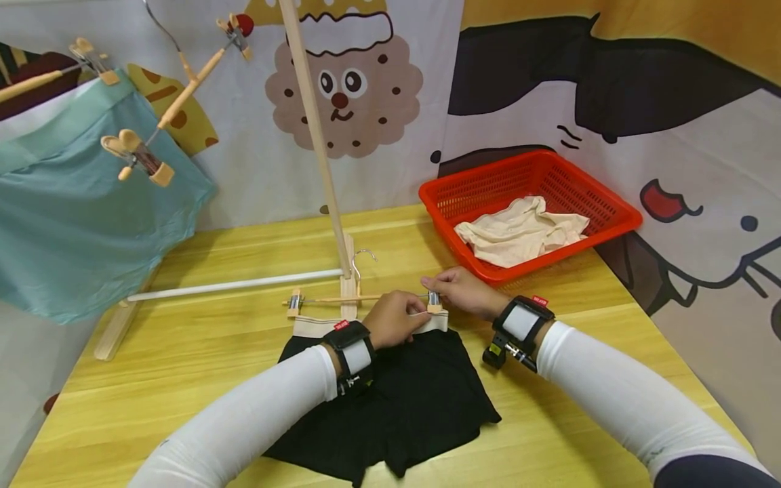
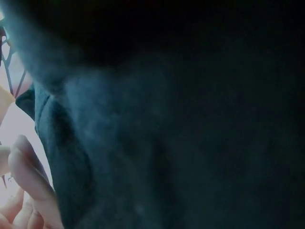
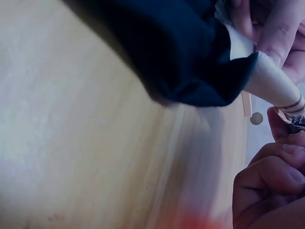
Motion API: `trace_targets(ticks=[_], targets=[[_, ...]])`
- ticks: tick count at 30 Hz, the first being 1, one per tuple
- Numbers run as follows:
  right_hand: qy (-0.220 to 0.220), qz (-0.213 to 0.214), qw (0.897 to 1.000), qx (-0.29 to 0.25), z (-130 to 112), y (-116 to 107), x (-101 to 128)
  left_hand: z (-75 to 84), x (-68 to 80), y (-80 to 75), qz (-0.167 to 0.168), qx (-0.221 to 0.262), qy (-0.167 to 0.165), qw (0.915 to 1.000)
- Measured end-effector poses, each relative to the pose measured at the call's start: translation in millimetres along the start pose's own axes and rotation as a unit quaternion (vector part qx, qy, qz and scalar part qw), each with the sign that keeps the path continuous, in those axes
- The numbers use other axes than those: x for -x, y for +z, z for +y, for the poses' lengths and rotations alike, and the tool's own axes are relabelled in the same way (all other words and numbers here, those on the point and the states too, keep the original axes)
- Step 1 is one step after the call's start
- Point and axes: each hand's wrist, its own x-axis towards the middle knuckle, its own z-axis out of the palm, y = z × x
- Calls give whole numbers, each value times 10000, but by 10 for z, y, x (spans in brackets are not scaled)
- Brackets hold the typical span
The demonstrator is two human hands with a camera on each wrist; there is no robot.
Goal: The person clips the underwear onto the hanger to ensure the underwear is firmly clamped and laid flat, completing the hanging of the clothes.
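Observation:
Black shorts (image 1: 403, 393) with a cream waistband (image 1: 314, 327) lie flat on the yellow wooden table (image 1: 183, 379). A wooden clip hanger (image 1: 342, 299) lies along the waistband. My left hand (image 1: 396, 317) pinches the waistband's right end and holds it up to the hanger's right clip (image 1: 434, 303). My right hand (image 1: 454, 286) grips that clip from the right. In the right wrist view the black fabric (image 3: 176, 57), the waistband (image 3: 271, 83) and the metal clip (image 3: 296, 125) meet beside my curled fingers (image 3: 267, 181). Dark fabric (image 2: 181, 133) fills the left wrist view, with fingers (image 2: 28, 176) at its lower left.
A red basket (image 1: 610, 203) holding a cream garment (image 1: 518, 234) stands at the back right. A wooden rack post (image 1: 317, 135) rises behind the hanger, with a white base rail (image 1: 232, 285). A teal garment (image 1: 73, 203) and a bare clip hanger (image 1: 177, 102) hang at the left.

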Motion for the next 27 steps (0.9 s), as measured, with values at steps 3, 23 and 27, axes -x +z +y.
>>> trace_targets(ticks=[3, 23, 27], targets=[[11, 24, 10000, 64, -10, -3, 4, -4, 2, 1, 60, 40, 13, 10000], [-4, 198, 9996, 183, -12, 22, -7, -40, -8, 15, 91, 223, 63, 9997], [24, 221, 9995, 234, -39, 20, 5, -29, 5, -1, 17, 367, 22, 9993]])
